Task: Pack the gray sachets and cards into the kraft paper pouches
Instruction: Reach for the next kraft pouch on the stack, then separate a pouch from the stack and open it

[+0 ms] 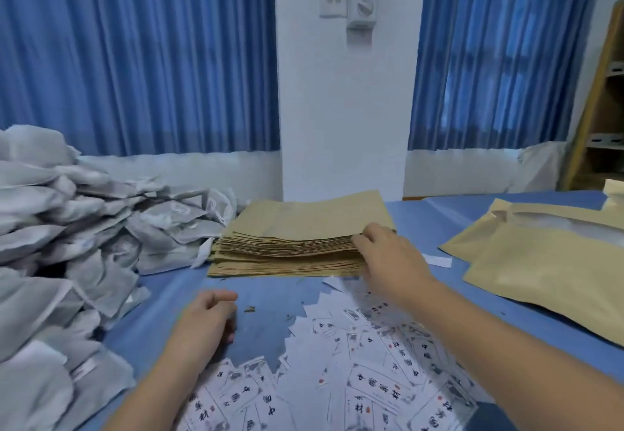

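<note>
A thick stack of flat kraft paper pouches (297,231) lies in the middle of the blue table. My right hand (388,258) grips the stack's right front corner, thumb on the top pouch and fingers at the edge. My left hand (206,319) hovers low over the table in front of the stack, fingers loosely curled, holding nothing. A big heap of gray sachets (77,238) fills the left side. White printed cards (354,380) lie fanned out near the front edge, under my forearms.
Filled kraft pouches (547,262) lie at the right. A small white paper strip (437,261) lies beside my right hand. Blue curtains and a white wall pillar (341,93) stand behind the table; a wooden shelf (604,120) is at far right.
</note>
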`<state>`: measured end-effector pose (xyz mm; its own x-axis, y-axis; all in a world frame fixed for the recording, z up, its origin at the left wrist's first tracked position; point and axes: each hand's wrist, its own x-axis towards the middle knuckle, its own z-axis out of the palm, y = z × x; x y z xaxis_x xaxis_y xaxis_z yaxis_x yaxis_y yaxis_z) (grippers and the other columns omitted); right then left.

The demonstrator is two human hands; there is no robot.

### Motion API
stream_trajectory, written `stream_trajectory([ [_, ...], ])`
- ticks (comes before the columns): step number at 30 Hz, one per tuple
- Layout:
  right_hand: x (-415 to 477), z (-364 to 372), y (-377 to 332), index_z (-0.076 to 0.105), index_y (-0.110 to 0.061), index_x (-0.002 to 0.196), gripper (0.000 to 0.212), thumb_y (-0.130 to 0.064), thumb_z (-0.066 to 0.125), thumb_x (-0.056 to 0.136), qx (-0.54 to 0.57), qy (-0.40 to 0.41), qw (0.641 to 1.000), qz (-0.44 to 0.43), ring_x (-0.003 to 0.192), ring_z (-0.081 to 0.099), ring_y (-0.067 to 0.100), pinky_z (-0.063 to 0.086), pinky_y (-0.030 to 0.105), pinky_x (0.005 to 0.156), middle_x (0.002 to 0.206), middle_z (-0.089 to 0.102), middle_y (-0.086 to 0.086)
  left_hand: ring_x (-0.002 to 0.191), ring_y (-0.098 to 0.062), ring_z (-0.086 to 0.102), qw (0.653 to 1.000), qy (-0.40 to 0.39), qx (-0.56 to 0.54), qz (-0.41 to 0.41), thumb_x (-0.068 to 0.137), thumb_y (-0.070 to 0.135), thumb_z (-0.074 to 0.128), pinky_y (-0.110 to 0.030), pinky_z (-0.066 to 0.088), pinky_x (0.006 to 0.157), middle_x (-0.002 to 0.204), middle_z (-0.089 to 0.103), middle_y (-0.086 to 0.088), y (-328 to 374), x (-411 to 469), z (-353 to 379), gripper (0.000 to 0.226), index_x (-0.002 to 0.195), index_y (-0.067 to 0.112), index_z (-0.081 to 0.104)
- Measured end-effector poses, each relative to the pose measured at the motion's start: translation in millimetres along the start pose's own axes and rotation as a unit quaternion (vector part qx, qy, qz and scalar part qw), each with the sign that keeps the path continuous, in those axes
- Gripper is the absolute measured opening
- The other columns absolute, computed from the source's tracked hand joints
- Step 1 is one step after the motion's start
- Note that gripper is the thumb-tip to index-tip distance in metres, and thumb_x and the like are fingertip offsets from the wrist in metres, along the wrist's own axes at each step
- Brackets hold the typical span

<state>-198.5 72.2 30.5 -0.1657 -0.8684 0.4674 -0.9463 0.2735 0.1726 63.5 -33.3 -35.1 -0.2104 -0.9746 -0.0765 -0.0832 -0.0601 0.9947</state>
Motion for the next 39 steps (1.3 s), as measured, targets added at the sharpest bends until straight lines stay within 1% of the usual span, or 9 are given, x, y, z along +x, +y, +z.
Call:
stream_trajectory([
  [3, 26.0, -0.3, -0.5, 0.041, -0.017, 0.131, 0.049, -0.018, 0.057, 0.085, -0.012, 0.004, 0.997, 0.080, 0.116, 0.043, 0.027, 0.040, 0.036, 0.085, 0.134, 0.039, 0.005, 0.046, -0.020, 0.046, 0.999, -0.006, 0.038, 0.008, 0.090, 0.010, 0.055, -0.026, 0.034, 0.049, 0.055, 0.058, -0.003, -6.3, 5.7, 0.9, 0.015, 0.092, 0.021, 0.065],
  [8, 51.8, 9.8, 7.6, 0.025, -0.018, 0.145, 0.067, -0.036, 0.058, 0.090, 0.002, -0.126, 0.985, 0.120, 0.145, 0.013, 0.028, 0.026, 0.043, 0.109, 0.157, 0.017, 0.003, 0.055, -0.019, 0.054, 0.996, -0.008, 0.085, 0.038, 0.088, 0.016, 0.055, -0.029, 0.040, 0.057, 0.070, 0.065, 0.002, -4.2, 5.1, -2.4, 0.019, 0.085, 0.030, 0.067],
  [11, 43.4, 21.5, 8.9, 0.045, -0.025, 0.101, 0.017, -0.020, 0.052, 0.087, 0.040, -0.078, 0.986, 0.142, 0.123, 0.039, 0.024, 0.035, 0.039, 0.094, 0.114, 0.047, -0.004, 0.055, -0.018, 0.055, 0.996, -0.004, 0.085, 0.041, 0.088, 0.015, 0.053, -0.028, 0.041, 0.056, 0.068, 0.065, 0.003, -1.6, 2.4, -4.0, 0.021, 0.083, 0.030, 0.067],
  [14, 28.9, 26.9, 8.2, 0.052, -0.029, 0.085, 0.029, 0.000, 0.047, 0.079, 0.004, 0.019, 0.991, 0.133, 0.105, 0.049, 0.020, 0.023, 0.032, 0.078, 0.095, 0.052, -0.012, 0.054, -0.018, 0.055, 0.995, -0.001, 0.089, 0.040, 0.090, 0.015, 0.051, -0.027, 0.040, 0.053, 0.068, 0.064, 0.002, 3.0, -1.9, -3.8, 0.022, 0.084, 0.029, 0.066],
  [20, 10.4, 15.5, -0.5, 0.075, -0.016, 0.091, 0.015, -0.008, 0.075, 0.078, 0.086, 0.214, 0.973, 0.008, 0.080, 0.059, 0.030, 0.030, 0.035, 0.074, 0.077, 0.071, -0.003, 0.056, 0.002, 0.055, 0.960, 0.026, 0.236, 0.150, 0.093, 0.018, 0.049, -0.013, 0.036, 0.046, 0.085, 0.063, 0.013, 17.0, -16.5, 3.9, 0.025, 0.085, 0.038, 0.062],
  [24, -4.5, -1.2, -25.3, 0.071, -0.013, 0.075, 0.005, -0.009, 0.071, 0.076, 0.103, 0.320, 0.934, -0.122, 0.059, 0.049, 0.026, 0.026, 0.030, 0.064, 0.064, 0.054, 0.000, 0.055, -0.005, 0.060, 0.987, 0.010, 0.018, 0.157, 0.094, 0.019, 0.055, -0.015, 0.045, 0.046, 0.076, 0.070, 0.009, 34.3, -27.0, 9.4, 0.020, 0.088, 0.027, 0.072],
  [29, -21.2, -11.6, -72.6, 0.070, -0.011, 0.068, 0.009, -0.003, 0.068, 0.065, 0.090, 0.324, 0.910, -0.242, 0.050, 0.042, 0.025, 0.034, 0.030, 0.052, 0.058, 0.045, 0.003, 0.063, -0.030, 0.070, 0.970, -0.142, -0.192, -0.046, 0.094, 0.038, 0.058, -0.030, 0.053, 0.046, 0.081, 0.074, -0.010, 42.1, -49.2, 24.9, 0.033, 0.102, 0.007, 0.066],
  [34, -34.4, -12.0, -97.9, 0.072, -0.011, 0.078, 0.018, -0.008, 0.055, 0.080, 0.098, 0.278, 0.906, -0.304, 0.054, 0.046, 0.023, 0.038, 0.029, 0.053, 0.062, 0.050, 0.003, 0.055, -0.018, 0.068, 0.979, -0.106, -0.173, -0.025, 0.093, 0.003, 0.051, -0.027, 0.052, 0.048, 0.066, 0.070, -0.008, 37.8, -52.0, 25.9, 0.019, 0.088, 0.008, 0.068],
  [39, -35.9, -19.1, -94.3, 0.073, -0.017, 0.090, 0.029, -0.004, 0.071, 0.065, 0.096, 0.208, 0.929, -0.291, 0.057, 0.035, 0.020, 0.033, 0.027, 0.053, 0.069, 0.050, 0.003, 0.051, -0.015, 0.062, 0.988, -0.080, -0.131, -0.018, 0.087, 0.004, 0.045, -0.028, 0.050, 0.049, 0.062, 0.065, -0.004, 33.9, -39.8, 8.3, 0.032, 0.075, 0.020, 0.071],
])
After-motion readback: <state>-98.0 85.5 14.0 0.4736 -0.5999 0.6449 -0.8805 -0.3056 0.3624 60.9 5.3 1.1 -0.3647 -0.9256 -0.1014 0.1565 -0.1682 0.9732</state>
